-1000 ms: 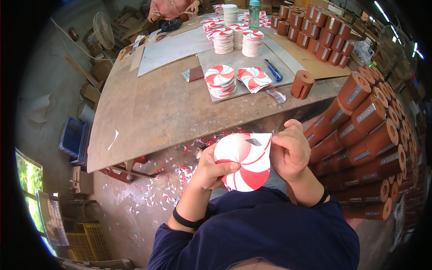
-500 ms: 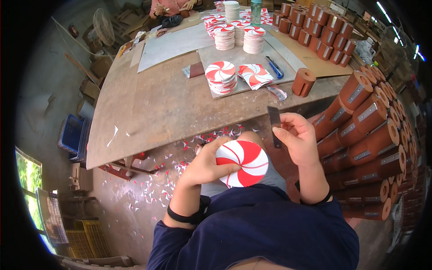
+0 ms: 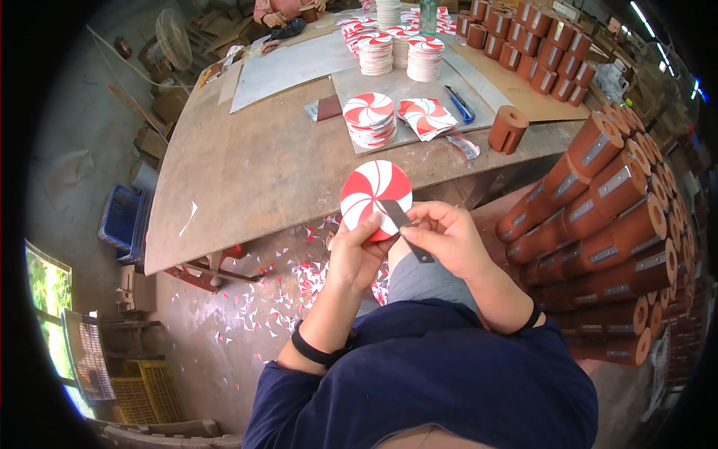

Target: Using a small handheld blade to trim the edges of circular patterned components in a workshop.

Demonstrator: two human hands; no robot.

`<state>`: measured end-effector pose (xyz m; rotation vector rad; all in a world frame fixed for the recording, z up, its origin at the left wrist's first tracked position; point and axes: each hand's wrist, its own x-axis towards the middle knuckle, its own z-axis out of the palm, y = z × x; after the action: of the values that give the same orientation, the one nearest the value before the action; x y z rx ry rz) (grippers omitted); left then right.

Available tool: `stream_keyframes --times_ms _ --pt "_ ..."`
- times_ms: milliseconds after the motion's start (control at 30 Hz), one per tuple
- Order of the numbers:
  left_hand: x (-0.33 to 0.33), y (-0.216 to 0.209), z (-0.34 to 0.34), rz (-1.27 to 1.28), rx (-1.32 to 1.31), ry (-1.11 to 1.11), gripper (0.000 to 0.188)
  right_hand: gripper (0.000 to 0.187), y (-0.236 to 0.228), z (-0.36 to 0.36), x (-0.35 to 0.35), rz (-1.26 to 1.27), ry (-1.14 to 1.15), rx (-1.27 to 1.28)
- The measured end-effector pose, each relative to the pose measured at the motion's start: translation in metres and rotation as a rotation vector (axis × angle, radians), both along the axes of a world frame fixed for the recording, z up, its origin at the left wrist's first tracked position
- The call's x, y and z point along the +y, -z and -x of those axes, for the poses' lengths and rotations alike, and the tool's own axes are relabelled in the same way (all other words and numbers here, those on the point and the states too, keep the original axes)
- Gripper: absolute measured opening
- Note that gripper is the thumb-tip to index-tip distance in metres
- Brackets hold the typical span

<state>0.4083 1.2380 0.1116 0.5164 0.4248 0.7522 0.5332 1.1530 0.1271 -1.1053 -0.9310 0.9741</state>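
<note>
A round disc with a red and white swirl (image 3: 374, 187) is gripped at its lower edge by my left hand (image 3: 354, 251), thumb on its face. In my right hand (image 3: 441, 233) is a thin dark flat metal strip (image 3: 419, 248), pinched between thumb and fingers. The strip's upper end lies over the right part of the disc's face. Beyond my hands, on the table, stands a stack of similar swirl discs (image 3: 369, 123). Beside it lies a pile of swirl-printed square sheets (image 3: 428, 120). Further right are a blue utility knife (image 3: 460, 105) and a brown slotted cylinder (image 3: 508, 130).
Brown cylinders (image 3: 598, 198) are piled high close by my right arm, with more (image 3: 546, 56) on the table's far right. Taller disc stacks (image 3: 375, 56) and a bottle (image 3: 428, 16) stand further back. Red and white scraps (image 3: 280, 292) litter the floor. A co-worker's sleeve (image 3: 271, 9) shows across the table (image 3: 247, 168).
My left hand has raised the disc up and away toward the table. My right hand has come left and down, bringing the metal strip onto the disc.
</note>
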Motion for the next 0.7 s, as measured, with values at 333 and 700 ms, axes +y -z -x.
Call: stream_keyframes --times_ms 333,700 --pt "0.003 0.000 0.008 0.351 -0.301 0.214 0.023 0.024 -0.016 -0.011 0.001 -0.642 0.607 -1.018" --pt "-0.007 -0.012 0.009 0.354 -0.236 0.201 0.021 0.030 -0.020 -0.008 0.004 -0.802 0.691 -1.365"
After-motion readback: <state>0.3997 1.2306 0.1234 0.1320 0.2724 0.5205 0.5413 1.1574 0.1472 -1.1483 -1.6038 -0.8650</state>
